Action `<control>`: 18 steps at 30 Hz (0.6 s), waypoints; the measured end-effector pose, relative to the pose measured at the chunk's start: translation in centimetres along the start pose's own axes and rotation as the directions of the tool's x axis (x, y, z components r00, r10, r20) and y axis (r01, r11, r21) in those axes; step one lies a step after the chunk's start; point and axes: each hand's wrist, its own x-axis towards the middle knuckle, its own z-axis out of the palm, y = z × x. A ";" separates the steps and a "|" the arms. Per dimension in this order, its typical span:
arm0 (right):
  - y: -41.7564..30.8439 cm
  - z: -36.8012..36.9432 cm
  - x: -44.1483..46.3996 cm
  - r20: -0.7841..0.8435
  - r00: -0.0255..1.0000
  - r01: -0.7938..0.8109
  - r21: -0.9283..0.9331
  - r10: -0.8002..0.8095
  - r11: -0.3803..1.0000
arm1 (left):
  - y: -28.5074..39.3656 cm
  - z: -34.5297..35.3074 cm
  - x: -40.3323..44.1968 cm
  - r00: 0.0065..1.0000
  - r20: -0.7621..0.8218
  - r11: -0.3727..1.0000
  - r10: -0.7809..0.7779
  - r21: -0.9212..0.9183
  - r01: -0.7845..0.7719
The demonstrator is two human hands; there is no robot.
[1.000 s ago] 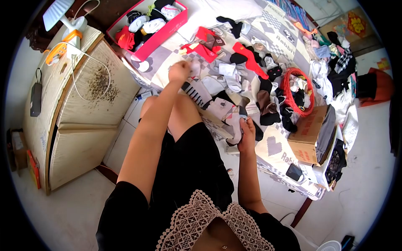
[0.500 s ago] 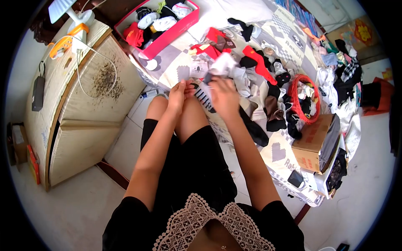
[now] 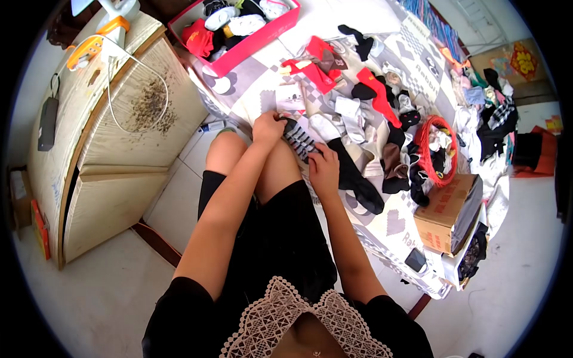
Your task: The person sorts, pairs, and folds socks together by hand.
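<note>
A black-and-white striped sock [image 3: 298,140] stretches between my two hands at the near edge of the bed. My left hand [image 3: 270,127] has its fingers closed on the sock's upper end. At the lower end, my right hand [image 3: 324,169] has its fingers on the fabric. A long black sock [image 3: 357,179] lies just right of my right hand. Beyond the hands are white socks [image 3: 351,116], a pale sock with a face print [image 3: 290,97] and red socks [image 3: 377,95].
A pink box [image 3: 256,40] of socks stands at the bed's far left. On the right are a red basket [image 3: 425,146], a cardboard box [image 3: 439,218], a phone [image 3: 415,260] and piled clothes [image 3: 492,119]. A cabinet [image 3: 113,161] is at left.
My right hand has come across to the left and onto the striped sock, which my left hand now also grips. The pale socks that were in motion near the hands are lying on the bed.
</note>
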 end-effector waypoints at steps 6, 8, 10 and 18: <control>0.3 -1.5 -3.3 0.196 0.926 -0.375 0.418 0.322 0.827 | 0.6 -0.5 -0.1 0.994 0.031 0.992 -0.107 -0.064 0.108; 1.0 -1.1 -4.2 0.093 0.875 -0.464 0.444 0.475 0.767 | 0.8 -0.6 -0.4 0.991 0.052 0.987 -0.127 -0.090 0.131; 1.1 -1.0 -3.2 -0.040 0.857 -0.453 0.415 0.513 0.789 | 0.6 -0.4 -0.3 0.994 0.006 0.989 -0.110 -0.101 0.110; 0.2 1.6 1.2 0.048 0.822 -0.569 0.022 0.567 0.822 | -0.1 -0.4 -1.2 0.976 -0.171 0.989 0.137 -0.031 -0.145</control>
